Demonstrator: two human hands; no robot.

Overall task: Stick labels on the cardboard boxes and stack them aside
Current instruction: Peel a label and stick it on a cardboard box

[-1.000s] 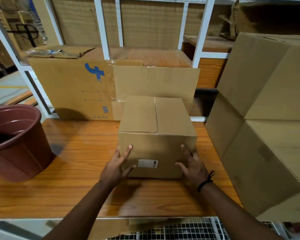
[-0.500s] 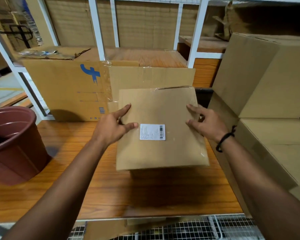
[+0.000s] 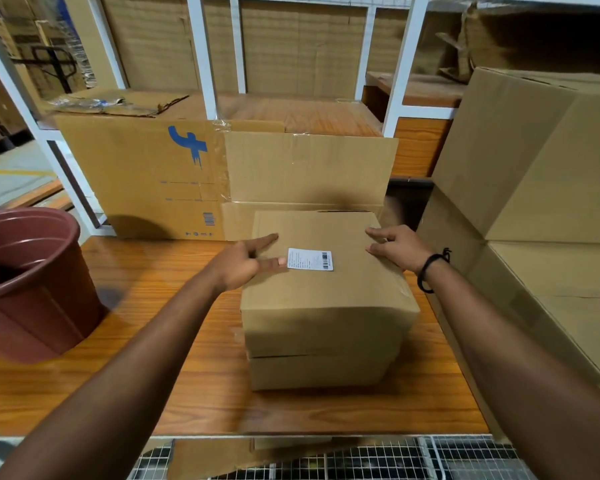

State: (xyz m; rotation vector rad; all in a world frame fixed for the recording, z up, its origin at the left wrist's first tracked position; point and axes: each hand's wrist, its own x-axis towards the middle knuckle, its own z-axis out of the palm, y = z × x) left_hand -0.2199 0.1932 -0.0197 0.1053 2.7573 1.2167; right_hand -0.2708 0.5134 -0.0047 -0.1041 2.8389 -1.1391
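Note:
A closed cardboard box stands on the wooden table in front of me. A white barcode label is stuck on its top face. My left hand lies over the box's top left edge, thumb tip touching the label's left side. My right hand, with a black band at the wrist, lies over the top right edge. Both hands clasp the box between them, fingers spread flat on its top.
A brown plastic bucket sits at the table's left. Larger taped boxes stand behind against the white rack. Two big stacked boxes fill the right side. Wire mesh runs below the table's front edge.
The box was tipped up and turned, so the labelled face that faced me is now on top. It went from lifted and tilted to resting flat on the table, hands still on it.

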